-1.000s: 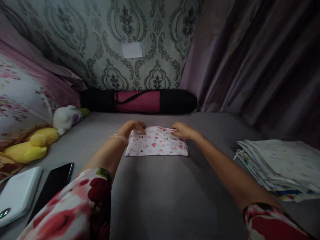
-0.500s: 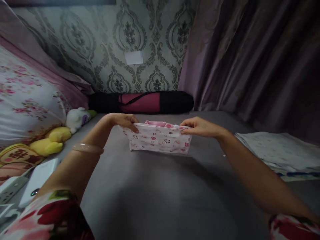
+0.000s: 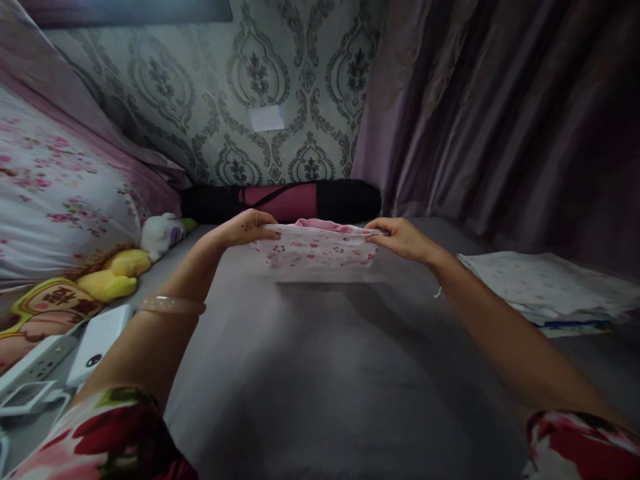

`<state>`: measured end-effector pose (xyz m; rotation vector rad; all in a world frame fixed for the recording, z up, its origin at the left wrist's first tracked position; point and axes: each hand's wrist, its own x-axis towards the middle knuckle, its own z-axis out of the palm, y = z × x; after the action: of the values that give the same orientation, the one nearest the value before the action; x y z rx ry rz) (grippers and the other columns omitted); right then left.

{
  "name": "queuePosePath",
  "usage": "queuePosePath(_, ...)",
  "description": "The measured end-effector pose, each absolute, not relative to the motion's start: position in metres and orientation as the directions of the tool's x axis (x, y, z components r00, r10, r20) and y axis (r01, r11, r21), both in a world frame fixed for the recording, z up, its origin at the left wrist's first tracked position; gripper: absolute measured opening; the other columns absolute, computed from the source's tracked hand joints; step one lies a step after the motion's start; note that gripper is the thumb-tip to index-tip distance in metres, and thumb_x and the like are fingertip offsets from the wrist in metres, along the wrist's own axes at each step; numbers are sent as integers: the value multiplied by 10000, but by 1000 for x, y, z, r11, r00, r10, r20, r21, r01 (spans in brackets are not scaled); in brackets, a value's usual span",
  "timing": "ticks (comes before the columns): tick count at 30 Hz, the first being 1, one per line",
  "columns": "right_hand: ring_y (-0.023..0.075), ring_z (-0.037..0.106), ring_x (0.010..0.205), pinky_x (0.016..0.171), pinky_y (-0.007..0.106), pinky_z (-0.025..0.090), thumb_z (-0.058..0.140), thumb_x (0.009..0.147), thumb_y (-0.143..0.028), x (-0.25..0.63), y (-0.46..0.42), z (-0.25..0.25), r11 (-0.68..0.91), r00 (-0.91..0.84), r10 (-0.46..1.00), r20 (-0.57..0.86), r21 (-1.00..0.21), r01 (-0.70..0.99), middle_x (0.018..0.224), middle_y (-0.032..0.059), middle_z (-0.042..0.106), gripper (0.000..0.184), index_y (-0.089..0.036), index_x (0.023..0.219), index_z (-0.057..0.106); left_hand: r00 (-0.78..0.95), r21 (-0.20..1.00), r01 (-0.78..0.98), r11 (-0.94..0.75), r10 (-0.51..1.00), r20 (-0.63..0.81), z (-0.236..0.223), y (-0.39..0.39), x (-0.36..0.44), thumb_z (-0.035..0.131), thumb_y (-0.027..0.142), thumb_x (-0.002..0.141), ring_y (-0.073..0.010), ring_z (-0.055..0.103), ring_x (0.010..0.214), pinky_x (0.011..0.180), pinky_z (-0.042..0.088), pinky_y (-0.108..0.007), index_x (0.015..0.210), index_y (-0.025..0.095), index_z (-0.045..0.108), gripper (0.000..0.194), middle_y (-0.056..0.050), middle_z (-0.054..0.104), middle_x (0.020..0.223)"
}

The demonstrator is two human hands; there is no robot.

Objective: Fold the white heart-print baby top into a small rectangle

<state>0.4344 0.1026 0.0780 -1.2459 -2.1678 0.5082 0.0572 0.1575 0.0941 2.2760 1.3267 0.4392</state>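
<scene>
A white cloth garment (image 3: 320, 248) with small pink and dark prints hangs between my hands above the grey bed sheet (image 3: 320, 373). Its lower part is smeared by motion, and a pink inner part shows over the top edge. My left hand (image 3: 250, 228) pinches the upper left corner, thumb on the near side. At the upper right corner, my right hand (image 3: 400, 238) grips the same cloth between thumb and fingers. What kind of garment it is, I cannot tell.
A folded stack of white cloth (image 3: 545, 287) lies to the right. On the left are plush toys (image 3: 117, 273), a power strip (image 3: 43, 360), a white power bank (image 3: 103, 340) and a floral pillow (image 3: 65, 193). A black and pink rolled bag (image 3: 295, 202) lies along the wall.
Both hands have risen with the cloth, and its lower edge now blurs. The view has shifted slightly. Each hand keeps its grip on its corner.
</scene>
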Motion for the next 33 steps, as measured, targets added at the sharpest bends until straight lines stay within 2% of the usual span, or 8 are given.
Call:
queuePosePath(4, 249, 619, 1078, 966, 390, 447, 484, 916, -205, 436, 81, 49, 561, -421, 812, 405, -342, 753, 1139, 96, 703, 288, -182, 1124, 683, 487, 367, 746, -556, 831, 270, 63, 130, 56, 541, 365, 877, -207, 625, 971, 859, 464, -284, 1158, 178, 655, 356, -49, 697, 1033)
queuePosePath(6, 254, 615, 1097, 983, 404, 434, 462, 925, -162, 438, 65, 22, 593, -491, 787, 373, -238, 770, 1150, 109, 698, 291, -183, 1115, 681, 556, 274, 752, -600, 800, 226, 34, 108, 55, 507, 218, 859, -219, 616, 1016, 912, 451, -301, 1125, 203, 670, 312, -67, 694, 1070)
queuePosePath(9, 238, 621, 1094, 987, 408, 438, 406, 943, -106, 441, 39, -21, 646, -595, 757, 271, -174, 743, 1152, 102, 701, 334, -198, 1120, 674, 661, 259, 694, -672, 737, 142, -15, 76, 53, 437, 65, 797, -226, 599, 1060, 931, 458, -323, 1172, 211, 650, 455, -87, 668, 1142)
queuePosePath(14, 225, 599, 1158, 1006, 419, 453, 418, 913, -52, 441, 6, -60, 671, -652, 741, 161, -162, 723, 1241, 91, 665, 420, -239, 1211, 648, 651, 224, 712, -666, 745, 147, -63, 43, 45, 399, 8, 764, -246, 570, 1089, 948, 466, -353, 1258, 212, 617, 578, -108, 614, 1201)
queuePosePath(20, 220, 542, 1264, 1058, 426, 430, 407, 816, 17, 446, -9, -64, 656, -637, 754, 159, -207, 726, 1343, 91, 614, 603, -249, 1322, 600, 636, 248, 715, -653, 756, 157, -71, 31, 26, 408, 5, 759, -243, 528, 1221, 1027, 445, -388, 1332, 236, 567, 637, -92, 578, 1346)
queuePosePath(27, 219, 631, 1117, 1008, 396, 454, 429, 868, -78, 424, 5, -55, 530, -507, 847, 160, -319, 786, 1175, 87, 705, 389, -209, 1109, 705, 514, 290, 812, -507, 856, 58, -53, 35, 37, 441, 61, 796, -245, 612, 1149, 1023, 454, -391, 1123, 192, 678, 425, -96, 686, 1215)
queuePosePath(30, 214, 572, 1230, 1077, 371, 409, 378, 888, -89, 387, 19, -54, 481, -421, 875, 238, -344, 806, 1315, 122, 640, 459, -151, 1262, 636, 438, 265, 840, -474, 880, 184, -45, 41, 74, 427, 72, 825, -250, 606, 1174, 1038, 447, -397, 1210, 165, 635, 447, -122, 653, 1282)
queuePosePath(33, 237, 413, 1403, 1181, 401, 282, 335, 941, -156, 347, 31, -55, 409, -362, 910, 200, -298, 863, 1497, 157, 482, 517, -83, 1428, 491, 458, 225, 827, -515, 849, 263, -43, 45, 121, 400, 100, 888, -250, 510, 1318, 1132, 364, -408, 1324, 139, 558, 465, -135, 582, 1393)
